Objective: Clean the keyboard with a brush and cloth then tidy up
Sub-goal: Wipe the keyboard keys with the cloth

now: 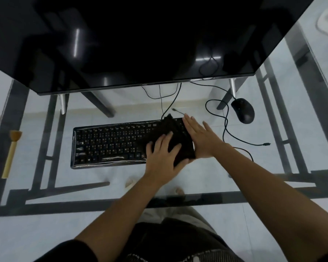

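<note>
The brush (11, 154) is lying at the far left of the glass bench (45, 188), untouched — the brushing step is likely done; the keyboard (110, 144) is sitting mid-bench; the left hand (162, 157) is pressing flat, fingers spread, on the dark cloth (180, 140) over the keyboard's right end; the right hand (201, 137) is lying open and flat against the cloth's edge — wiping looks underway, tidying remains; a mouse (242, 110) is resting right, below a dark monitor (140, 38); pale floor tiles are showing through the glass.

the keyboard (110, 144)'s right end is hidden under the dark cloth (180, 140) and both hands; key legends too small to read
</note>
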